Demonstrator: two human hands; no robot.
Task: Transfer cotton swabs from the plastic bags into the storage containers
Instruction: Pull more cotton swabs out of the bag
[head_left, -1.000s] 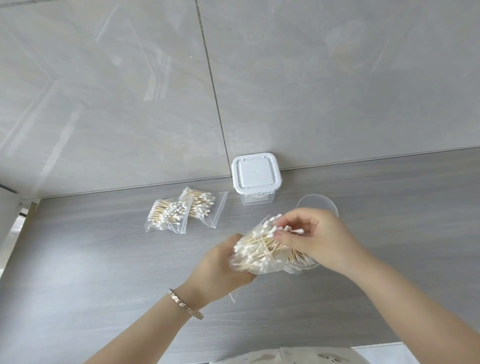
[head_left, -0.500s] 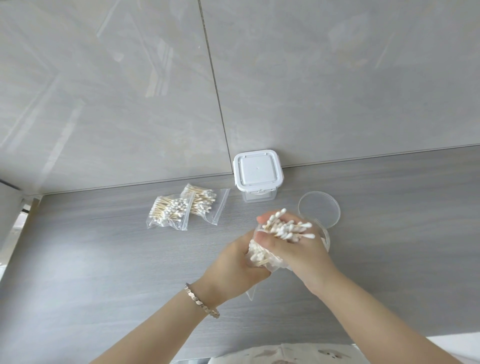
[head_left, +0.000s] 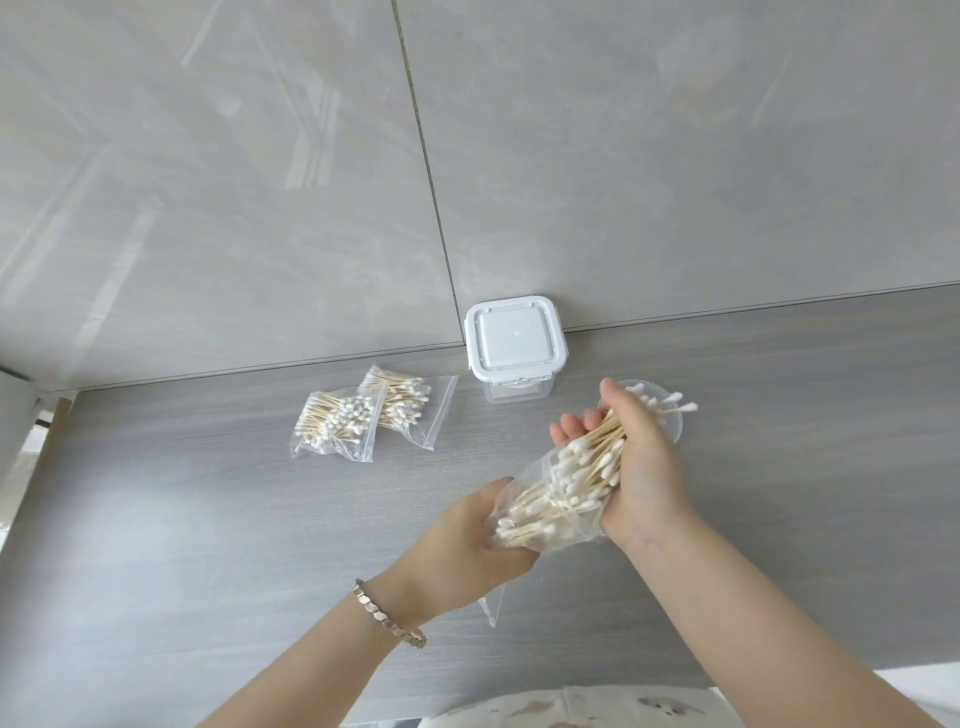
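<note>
Grey surface (head_left: 208, 519) is carrying a square lidded container (head_left: 514, 345) against the wall, closed, with two full bags (head_left: 337, 426) lying just left of it. Left hand (head_left: 467, 540) is gripping the third bag (head_left: 540, 525) by its bottom. Right hand (head_left: 644, 467) is curling round a bundle of cotton swabs (head_left: 597, 457) half out of its mouth, their tips reaching over a round clear container (head_left: 677, 428), mostly hidden, fill unclear. Task is looking early: one bag emptying, two waiting.
</note>
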